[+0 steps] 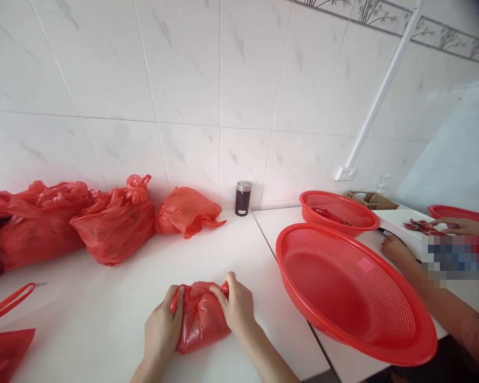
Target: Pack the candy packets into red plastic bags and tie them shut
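Note:
A small red plastic bag (203,324), filled and rounded, rests on the white table in front of me. My left hand (162,319) grips its top left edge, thumb pressed against the plastic. On the other side, my right hand (236,306) pinches the bag's top right corner between thumb and fingers. What the bag contains is hidden by the plastic. To the right of my right hand stands a large red plastic basket (327,287) with perforated sides.
Along the tiled wall sit several filled red bags (114,229) and a dark tumbler (242,199). Behind the large basket is a second red basket (339,213). A co-worker's arm (435,298) reaches in at right, near a cardboard box (373,201). More red plastic (8,354) lies at lower left.

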Demonstrator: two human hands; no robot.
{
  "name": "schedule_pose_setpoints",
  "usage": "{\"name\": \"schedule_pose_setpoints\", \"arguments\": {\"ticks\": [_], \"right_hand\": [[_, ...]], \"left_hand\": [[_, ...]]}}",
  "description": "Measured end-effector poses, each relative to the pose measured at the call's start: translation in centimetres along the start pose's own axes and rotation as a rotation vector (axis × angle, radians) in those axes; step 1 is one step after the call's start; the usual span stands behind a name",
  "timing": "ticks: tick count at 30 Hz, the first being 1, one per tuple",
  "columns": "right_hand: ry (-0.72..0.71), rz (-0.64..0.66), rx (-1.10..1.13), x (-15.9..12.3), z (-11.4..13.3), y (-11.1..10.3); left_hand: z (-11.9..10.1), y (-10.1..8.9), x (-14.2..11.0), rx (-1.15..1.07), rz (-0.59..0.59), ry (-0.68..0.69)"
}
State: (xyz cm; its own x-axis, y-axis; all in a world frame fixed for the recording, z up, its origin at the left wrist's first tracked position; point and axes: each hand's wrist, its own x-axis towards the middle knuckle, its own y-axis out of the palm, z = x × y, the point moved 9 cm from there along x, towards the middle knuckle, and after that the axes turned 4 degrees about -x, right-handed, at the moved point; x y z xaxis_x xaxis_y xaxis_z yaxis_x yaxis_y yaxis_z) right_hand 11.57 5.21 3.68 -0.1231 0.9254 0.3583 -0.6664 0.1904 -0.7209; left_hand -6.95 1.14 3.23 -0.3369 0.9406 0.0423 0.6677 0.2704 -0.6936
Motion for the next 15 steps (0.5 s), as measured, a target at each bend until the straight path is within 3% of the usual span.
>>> {"name": "schedule_pose_setpoints", "arguments": {"ticks": [5, 15], "right_hand": [[0.077, 0.048, -0.085, 1.3, -3.0, 0.4], [0.142, -0.002, -0.17, 2.3, -4.6, 1.1]], "left_hand": [[0.9, 0.5, 1.9, 0.164, 0.062, 0.041], [1.0, 1.0, 2.9, 0.389, 0.013, 0.053]]}}
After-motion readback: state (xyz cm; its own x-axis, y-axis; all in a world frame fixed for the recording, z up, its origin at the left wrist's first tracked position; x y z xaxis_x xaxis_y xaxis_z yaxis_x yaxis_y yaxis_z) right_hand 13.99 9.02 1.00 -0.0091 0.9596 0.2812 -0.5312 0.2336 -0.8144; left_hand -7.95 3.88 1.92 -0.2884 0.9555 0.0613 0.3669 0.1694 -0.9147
